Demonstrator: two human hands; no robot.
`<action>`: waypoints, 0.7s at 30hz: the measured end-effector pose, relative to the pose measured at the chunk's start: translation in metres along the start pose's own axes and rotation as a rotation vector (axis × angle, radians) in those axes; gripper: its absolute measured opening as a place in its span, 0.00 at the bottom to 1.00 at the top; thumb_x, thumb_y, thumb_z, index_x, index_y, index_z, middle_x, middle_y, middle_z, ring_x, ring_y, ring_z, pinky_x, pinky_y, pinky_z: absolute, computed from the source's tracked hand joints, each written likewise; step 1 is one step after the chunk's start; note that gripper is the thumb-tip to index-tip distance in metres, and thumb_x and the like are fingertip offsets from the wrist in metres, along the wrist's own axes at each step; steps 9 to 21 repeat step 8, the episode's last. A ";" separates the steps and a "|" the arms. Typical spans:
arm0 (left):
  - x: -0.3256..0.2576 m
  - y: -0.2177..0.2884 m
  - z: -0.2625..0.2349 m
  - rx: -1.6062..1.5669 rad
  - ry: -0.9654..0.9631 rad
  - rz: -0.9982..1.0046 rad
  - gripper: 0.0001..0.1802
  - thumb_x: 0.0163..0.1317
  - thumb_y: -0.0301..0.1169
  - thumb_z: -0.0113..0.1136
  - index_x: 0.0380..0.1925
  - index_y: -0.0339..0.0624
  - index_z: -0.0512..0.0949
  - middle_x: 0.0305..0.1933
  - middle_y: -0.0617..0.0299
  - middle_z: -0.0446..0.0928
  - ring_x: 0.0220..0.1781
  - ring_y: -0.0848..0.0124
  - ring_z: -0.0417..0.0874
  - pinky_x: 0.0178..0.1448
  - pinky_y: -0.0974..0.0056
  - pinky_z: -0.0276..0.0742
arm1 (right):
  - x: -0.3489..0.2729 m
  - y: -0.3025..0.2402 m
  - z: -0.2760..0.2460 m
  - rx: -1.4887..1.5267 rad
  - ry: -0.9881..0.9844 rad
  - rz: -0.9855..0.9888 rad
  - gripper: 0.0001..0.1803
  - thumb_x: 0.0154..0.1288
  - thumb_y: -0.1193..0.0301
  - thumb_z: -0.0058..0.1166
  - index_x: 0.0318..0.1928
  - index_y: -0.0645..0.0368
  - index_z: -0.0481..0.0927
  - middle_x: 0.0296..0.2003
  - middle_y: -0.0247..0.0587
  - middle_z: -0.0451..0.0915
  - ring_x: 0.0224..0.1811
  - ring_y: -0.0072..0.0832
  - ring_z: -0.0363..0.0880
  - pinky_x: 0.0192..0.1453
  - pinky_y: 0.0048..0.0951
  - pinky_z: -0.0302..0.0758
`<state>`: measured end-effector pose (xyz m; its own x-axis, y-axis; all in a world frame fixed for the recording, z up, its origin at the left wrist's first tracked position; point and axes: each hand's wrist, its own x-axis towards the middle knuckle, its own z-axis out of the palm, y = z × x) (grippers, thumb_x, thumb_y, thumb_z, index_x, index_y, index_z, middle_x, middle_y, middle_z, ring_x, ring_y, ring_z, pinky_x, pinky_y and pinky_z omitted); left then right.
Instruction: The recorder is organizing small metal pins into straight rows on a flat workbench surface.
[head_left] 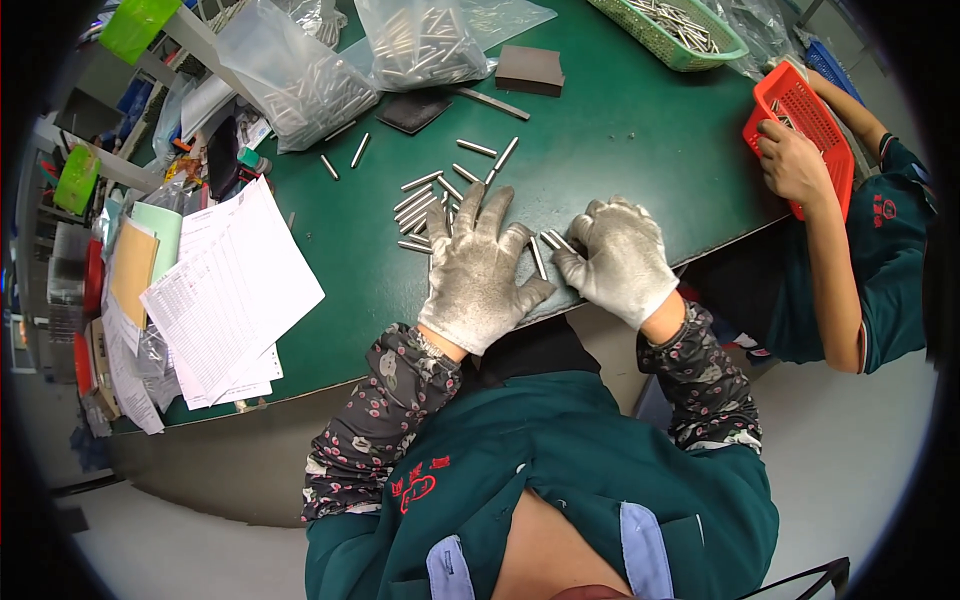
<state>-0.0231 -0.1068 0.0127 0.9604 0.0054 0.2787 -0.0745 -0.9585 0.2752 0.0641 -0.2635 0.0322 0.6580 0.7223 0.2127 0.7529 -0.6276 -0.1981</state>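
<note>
The green bench (620,130) carried everything. At its left edge lay a stack of printed paper sheets (235,290); near its far edge stood clear bags of metal rods (300,75) and a green basket (670,30) holding more rods. At the right edge a co-worker's hand (790,160) touched a red basket (805,125).

Close to the near edge, the left hand (480,275), gloved, lay flat with fingers spread over the loose metal rods (430,205). The right hand (620,260) was bent, its fingertips on a few rods; whether it pinched one, I cannot tell. Several rods lay side by side, others remained scattered, so the sorting seemed partly done.
</note>
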 end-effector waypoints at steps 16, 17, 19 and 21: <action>-0.018 -0.043 -0.015 -0.077 0.038 -0.030 0.27 0.44 0.45 0.68 0.44 0.46 0.77 0.67 0.53 0.56 0.71 0.52 0.49 0.71 0.38 0.35 | -0.002 -0.021 0.004 0.069 -0.037 0.085 0.24 0.46 0.51 0.61 0.35 0.59 0.80 0.33 0.45 0.77 0.42 0.42 0.76 0.47 0.42 0.71; -0.018 -0.043 -0.015 -0.077 0.038 -0.030 0.27 0.44 0.45 0.68 0.44 0.46 0.77 0.67 0.53 0.56 0.71 0.52 0.49 0.71 0.38 0.35 | -0.002 -0.021 0.004 0.069 -0.037 0.085 0.24 0.46 0.51 0.61 0.35 0.59 0.80 0.33 0.45 0.77 0.42 0.42 0.76 0.47 0.42 0.71; -0.018 -0.043 -0.015 -0.077 0.038 -0.030 0.27 0.44 0.45 0.68 0.44 0.46 0.77 0.67 0.53 0.56 0.71 0.52 0.49 0.71 0.38 0.35 | -0.002 -0.021 0.004 0.069 -0.037 0.085 0.24 0.46 0.51 0.61 0.35 0.59 0.80 0.33 0.45 0.77 0.42 0.42 0.76 0.47 0.42 0.71; -0.018 -0.043 -0.015 -0.077 0.038 -0.030 0.27 0.44 0.45 0.68 0.44 0.46 0.77 0.67 0.53 0.56 0.71 0.52 0.49 0.71 0.38 0.35 | -0.002 -0.021 0.004 0.069 -0.037 0.085 0.24 0.46 0.51 0.61 0.35 0.59 0.80 0.33 0.45 0.77 0.42 0.42 0.76 0.47 0.42 0.71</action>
